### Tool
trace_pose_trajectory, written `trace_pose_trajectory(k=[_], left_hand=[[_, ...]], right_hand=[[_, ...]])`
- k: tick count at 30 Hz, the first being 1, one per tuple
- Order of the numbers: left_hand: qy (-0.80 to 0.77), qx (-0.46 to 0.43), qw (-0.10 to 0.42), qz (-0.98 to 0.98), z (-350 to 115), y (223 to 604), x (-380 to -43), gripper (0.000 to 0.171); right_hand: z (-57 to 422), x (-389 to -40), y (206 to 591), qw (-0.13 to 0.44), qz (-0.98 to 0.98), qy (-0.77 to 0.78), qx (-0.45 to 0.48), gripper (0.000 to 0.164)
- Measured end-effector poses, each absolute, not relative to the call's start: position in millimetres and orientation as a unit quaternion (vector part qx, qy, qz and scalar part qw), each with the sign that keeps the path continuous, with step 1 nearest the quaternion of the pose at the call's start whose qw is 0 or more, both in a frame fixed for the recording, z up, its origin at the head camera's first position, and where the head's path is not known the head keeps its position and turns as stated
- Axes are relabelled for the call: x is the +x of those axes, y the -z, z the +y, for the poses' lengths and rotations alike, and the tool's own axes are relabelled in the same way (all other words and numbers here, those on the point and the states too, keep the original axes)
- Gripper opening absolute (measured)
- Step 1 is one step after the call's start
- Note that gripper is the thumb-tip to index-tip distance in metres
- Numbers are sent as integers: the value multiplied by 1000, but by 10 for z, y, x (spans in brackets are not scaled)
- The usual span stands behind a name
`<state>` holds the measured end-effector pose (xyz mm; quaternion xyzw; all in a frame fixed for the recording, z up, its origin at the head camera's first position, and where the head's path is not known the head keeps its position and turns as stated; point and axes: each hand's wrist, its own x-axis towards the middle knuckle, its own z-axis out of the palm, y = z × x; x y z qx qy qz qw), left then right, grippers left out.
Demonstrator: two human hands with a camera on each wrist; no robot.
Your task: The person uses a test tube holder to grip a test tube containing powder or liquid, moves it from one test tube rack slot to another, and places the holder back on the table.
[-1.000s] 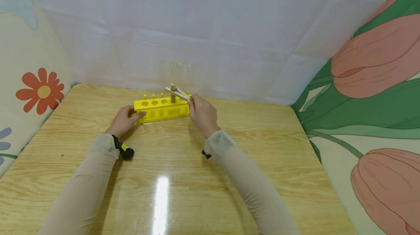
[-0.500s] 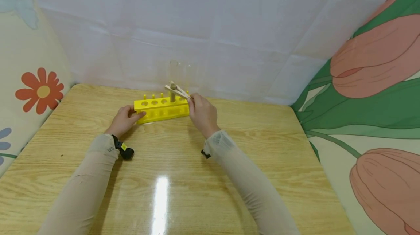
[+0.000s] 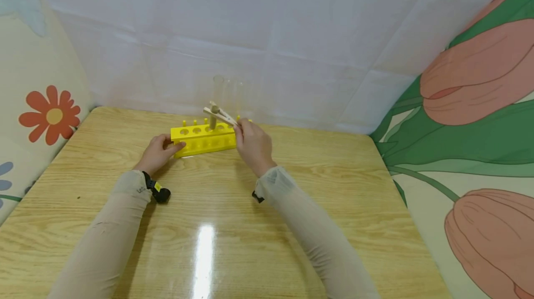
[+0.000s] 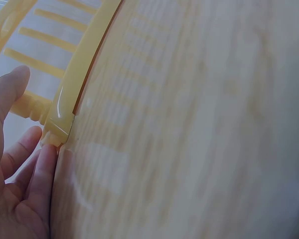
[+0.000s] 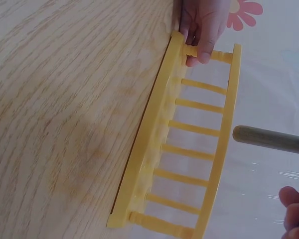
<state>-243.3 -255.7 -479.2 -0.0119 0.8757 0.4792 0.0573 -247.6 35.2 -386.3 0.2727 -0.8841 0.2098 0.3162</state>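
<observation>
My left hand (image 3: 156, 153) grips the left end of a yellow test tube rack (image 3: 208, 140), its thumb on the front side. The left wrist view shows that hand's fingers around the rack's end post and base. My right hand (image 3: 256, 146) pinches a wooden test tube clamp (image 3: 227, 117). The clamp's jaws hold a clear glass test tube (image 3: 218, 89) whose lower part is greyish brown. In the right wrist view, the rounded bottom of the test tube (image 5: 269, 138) is just above the rack's top plate (image 5: 223, 149), apart from it.
Two faint clear test tubes (image 3: 239, 95) stand upright at the right part of the rack; their lower ends are hidden. Yellow pegs (image 3: 184, 123) line the rack's back. Behind the wooden table (image 3: 313, 206) hangs a white cloth (image 3: 292, 58). Flower-patterned panels (image 3: 479, 150) flank both sides.
My right hand has shifted slightly left along the rack, bringing the clamp and its test tube with it. The left hand and the rack have stayed put.
</observation>
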Motion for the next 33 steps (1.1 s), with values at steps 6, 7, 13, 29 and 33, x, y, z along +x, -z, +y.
trace_pose_trajectory(k=[6,7,13,29,33], left_hand=[[-471,-8,54,880,-2565,4782,-2431,88],[-471,-7,53,880,-2565,4779,-2432,88],[-471,-5,55,880,-2553,4750,-2425,86],[-473,-3,55,879,-2544,4766,-2436,85],[-476,-2,51,878,-2547,4789,-2445,83]], right_hand=[[328,-2469,3865,311,-882,-216,280,17],[325,-2469,3865,311,-882,-217,280,17],[304,-2474,3874,299,-885,-218,282,17],[255,-2474,3947,255,-906,-208,265,17],[230,-2468,3946,233,-915,-206,258,17]])
